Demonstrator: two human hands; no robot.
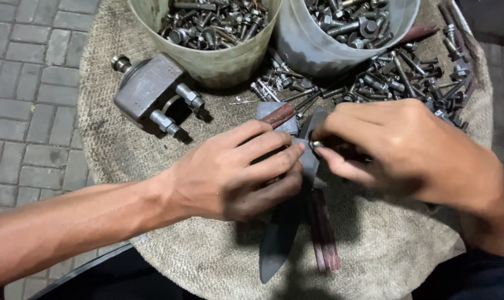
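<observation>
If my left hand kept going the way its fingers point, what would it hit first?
The left hand points right, toward the right hand. It would probably meet the right hand's fingertips first, at the small bolt held between them.

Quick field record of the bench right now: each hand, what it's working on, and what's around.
left hand: grips a dark flat metal tool
right hand: pinches a small bolt at the tool's top
surface: burlap cloth over a round stand
behind: two buckets of bolts
loose bolts: scattered beside right bucket
left side: grey metal block with fittings
</observation>
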